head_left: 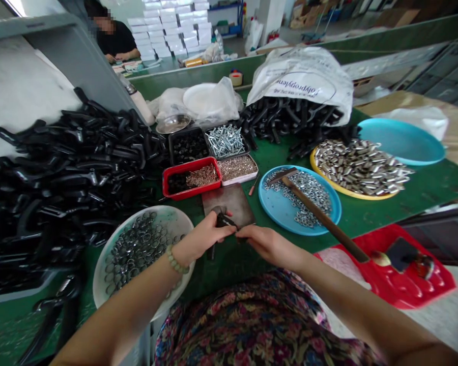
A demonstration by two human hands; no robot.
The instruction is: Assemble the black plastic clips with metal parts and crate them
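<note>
My left hand (208,231) is closed around a black handle-like part (225,220), which it holds just over the near edge of a flat metal plate (236,201). The fingertips of my right hand (265,241) are pinched together at the near end of that part. Whether a small piece sits between them is too small to tell. Left of my hands stands a white bowl (103,269) of metal rings (137,249). On the right, a hammer (324,218) with a wooden handle lies across a blue tray (265,203) of small metal nuts.
Black parts (80,168) are heaped at the left. Behind the plate stand a red tray (191,194) and a box of screws (225,141). A yellow tray (339,189) holds metal sleeves. A red stool (438,284) is at the right. A person (116,38) sits beyond the bench.
</note>
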